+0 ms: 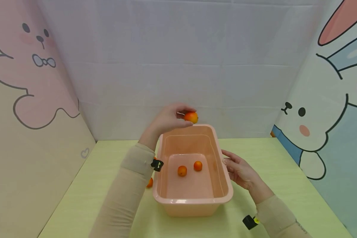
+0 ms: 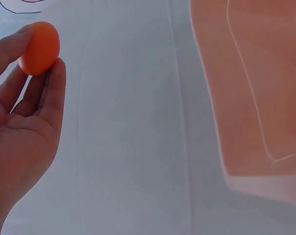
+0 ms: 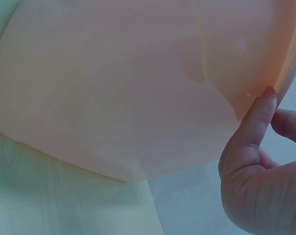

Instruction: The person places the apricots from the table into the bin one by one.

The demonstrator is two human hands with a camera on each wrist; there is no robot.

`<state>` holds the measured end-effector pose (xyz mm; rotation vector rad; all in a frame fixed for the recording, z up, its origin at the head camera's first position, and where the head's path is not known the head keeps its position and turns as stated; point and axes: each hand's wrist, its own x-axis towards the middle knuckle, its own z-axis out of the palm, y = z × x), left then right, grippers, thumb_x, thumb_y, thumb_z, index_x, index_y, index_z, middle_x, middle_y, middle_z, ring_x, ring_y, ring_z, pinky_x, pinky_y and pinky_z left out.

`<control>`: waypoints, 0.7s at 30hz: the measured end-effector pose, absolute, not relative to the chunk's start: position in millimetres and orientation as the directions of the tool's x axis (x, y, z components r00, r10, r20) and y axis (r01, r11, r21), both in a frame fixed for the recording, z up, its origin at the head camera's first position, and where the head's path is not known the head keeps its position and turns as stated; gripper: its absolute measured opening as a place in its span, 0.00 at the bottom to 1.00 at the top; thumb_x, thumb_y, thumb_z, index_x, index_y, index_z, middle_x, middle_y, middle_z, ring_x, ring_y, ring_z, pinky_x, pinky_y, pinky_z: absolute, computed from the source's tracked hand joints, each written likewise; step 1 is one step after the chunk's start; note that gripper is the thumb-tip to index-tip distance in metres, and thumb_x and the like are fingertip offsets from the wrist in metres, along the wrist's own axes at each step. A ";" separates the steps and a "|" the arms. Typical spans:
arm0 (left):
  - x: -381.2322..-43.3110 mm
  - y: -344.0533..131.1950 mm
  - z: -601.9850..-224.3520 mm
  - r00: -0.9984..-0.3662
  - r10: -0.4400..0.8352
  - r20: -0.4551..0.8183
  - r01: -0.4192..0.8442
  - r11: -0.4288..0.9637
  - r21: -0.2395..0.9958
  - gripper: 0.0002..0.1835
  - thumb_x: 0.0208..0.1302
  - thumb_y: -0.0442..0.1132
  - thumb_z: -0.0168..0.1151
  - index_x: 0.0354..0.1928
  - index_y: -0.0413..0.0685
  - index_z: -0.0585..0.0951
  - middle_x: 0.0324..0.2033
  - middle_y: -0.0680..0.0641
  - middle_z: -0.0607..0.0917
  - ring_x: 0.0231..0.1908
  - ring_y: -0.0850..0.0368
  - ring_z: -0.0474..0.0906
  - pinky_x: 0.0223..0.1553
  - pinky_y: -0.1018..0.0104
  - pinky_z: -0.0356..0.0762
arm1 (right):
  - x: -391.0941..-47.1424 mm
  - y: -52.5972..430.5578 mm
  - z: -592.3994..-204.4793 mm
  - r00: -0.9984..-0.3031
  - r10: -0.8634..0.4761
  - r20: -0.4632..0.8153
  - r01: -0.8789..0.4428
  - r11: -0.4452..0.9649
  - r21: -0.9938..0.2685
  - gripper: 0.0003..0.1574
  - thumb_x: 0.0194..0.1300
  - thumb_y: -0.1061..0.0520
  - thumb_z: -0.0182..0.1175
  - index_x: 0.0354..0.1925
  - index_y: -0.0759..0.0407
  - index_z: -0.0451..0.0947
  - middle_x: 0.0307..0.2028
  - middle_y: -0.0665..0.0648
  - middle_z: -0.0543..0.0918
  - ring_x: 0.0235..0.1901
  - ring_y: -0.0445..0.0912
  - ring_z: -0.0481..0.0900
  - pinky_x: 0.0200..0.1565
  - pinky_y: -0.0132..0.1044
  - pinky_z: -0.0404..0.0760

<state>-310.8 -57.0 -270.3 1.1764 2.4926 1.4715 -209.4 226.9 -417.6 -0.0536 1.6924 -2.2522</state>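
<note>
My left hand [image 1: 172,119] pinches an orange-red, slightly oval small fruit [image 1: 191,117] between thumb and fingers, above the far rim of a pink plastic basin [image 1: 193,200]. In the left wrist view the held fruit [image 2: 41,48] looks smooth, with the basin wall [image 2: 246,98] off to the right. Two small orange fruits [image 1: 182,171] [image 1: 197,166] lie apart on the basin floor. At the basin's right side, my right hand [image 1: 241,172] holds the rim. The right wrist view shows its thumb and finger tips close together at the rim, beside the outer wall [image 3: 99,98].
More orange fruit [image 1: 150,182] lies left of the basin, partly hidden by the left forearm and the basin. The basin stands on a pale yellow-green table [image 1: 107,172]. A white cloth wall [image 1: 184,66] closes the back, and cartoon-printed panels [image 1: 41,109] flank both sides.
</note>
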 end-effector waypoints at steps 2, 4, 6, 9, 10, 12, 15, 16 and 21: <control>-311.7 -51.8 -275.9 -0.748 0.593 0.296 0.533 0.273 0.801 0.24 0.59 0.29 0.70 0.58 0.37 0.79 0.50 0.44 0.82 0.47 0.50 0.81 0.50 0.64 0.80 | -209.6 227.1 -417.8 -0.947 -0.276 -0.162 0.232 -0.245 -0.941 0.41 0.77 0.58 0.51 0.77 0.64 0.44 0.45 0.51 0.82 0.41 0.42 0.85 0.40 0.34 0.85; -312.7 -46.8 -281.3 -0.764 0.588 0.265 0.499 0.278 0.821 0.23 0.60 0.30 0.69 0.59 0.39 0.79 0.50 0.45 0.82 0.47 0.50 0.80 0.50 0.64 0.80 | -209.8 227.2 -417.8 -0.947 -0.278 -0.160 0.231 -0.245 -0.941 0.41 0.77 0.58 0.51 0.77 0.64 0.44 0.46 0.51 0.82 0.41 0.42 0.85 0.40 0.33 0.85; -314.3 -42.0 -287.1 -0.772 0.587 0.243 0.482 0.291 0.826 0.23 0.60 0.30 0.69 0.59 0.39 0.79 0.50 0.45 0.82 0.48 0.51 0.80 0.51 0.64 0.79 | -210.1 227.0 -417.9 -0.947 -0.282 -0.157 0.230 -0.249 -0.941 0.40 0.77 0.58 0.51 0.77 0.64 0.44 0.45 0.51 0.83 0.41 0.42 0.85 0.39 0.33 0.85; -318.2 -36.0 -296.6 -0.781 0.588 0.211 0.465 0.322 0.825 0.23 0.61 0.30 0.69 0.59 0.39 0.79 0.51 0.46 0.82 0.49 0.52 0.79 0.51 0.65 0.79 | -210.3 227.0 -418.3 -0.945 -0.293 -0.147 0.225 -0.256 -0.940 0.40 0.77 0.58 0.51 0.77 0.64 0.43 0.46 0.51 0.83 0.40 0.42 0.85 0.39 0.33 0.84; -320.0 -34.6 -300.4 -0.785 0.587 0.199 0.457 0.331 0.825 0.23 0.61 0.30 0.69 0.59 0.39 0.79 0.51 0.46 0.82 0.49 0.52 0.78 0.51 0.66 0.78 | -210.4 227.1 -418.4 -0.944 -0.297 -0.143 0.223 -0.259 -0.940 0.40 0.77 0.58 0.51 0.77 0.64 0.43 0.46 0.51 0.83 0.40 0.42 0.85 0.38 0.33 0.84; -323.9 -32.7 -308.4 -0.795 0.579 0.181 0.449 0.361 0.818 0.22 0.61 0.30 0.69 0.58 0.40 0.80 0.50 0.46 0.82 0.49 0.52 0.78 0.51 0.66 0.78 | -210.6 227.2 -418.7 -0.943 -0.302 -0.139 0.223 -0.262 -0.939 0.40 0.77 0.58 0.50 0.77 0.65 0.43 0.46 0.51 0.83 0.40 0.42 0.85 0.38 0.32 0.84; -328.8 -32.0 -319.7 -0.810 0.565 0.154 0.426 0.389 0.816 0.22 0.60 0.29 0.69 0.58 0.40 0.80 0.50 0.45 0.83 0.49 0.52 0.78 0.52 0.66 0.78 | -210.7 227.1 -418.6 -0.943 -0.301 -0.141 0.224 -0.263 -0.938 0.41 0.77 0.58 0.51 0.77 0.64 0.43 0.45 0.51 0.83 0.40 0.42 0.85 0.38 0.32 0.84; -330.3 -32.1 -323.0 -0.814 0.562 0.145 0.418 0.393 0.819 0.22 0.60 0.29 0.69 0.57 0.39 0.80 0.50 0.45 0.83 0.49 0.51 0.78 0.52 0.66 0.78 | -210.6 227.1 -418.5 -0.944 -0.298 -0.142 0.224 -0.262 -0.939 0.40 0.77 0.58 0.51 0.77 0.64 0.43 0.45 0.50 0.83 0.40 0.42 0.85 0.38 0.32 0.84; -334.7 -32.8 -336.9 -0.842 0.531 0.095 0.355 0.413 0.839 0.20 0.60 0.27 0.69 0.55 0.40 0.81 0.49 0.44 0.83 0.48 0.50 0.78 0.52 0.65 0.79 | -209.6 227.4 -418.0 -0.944 -0.303 -0.128 0.211 -0.261 -0.942 0.40 0.78 0.58 0.50 0.77 0.65 0.44 0.44 0.50 0.83 0.40 0.41 0.85 0.38 0.32 0.84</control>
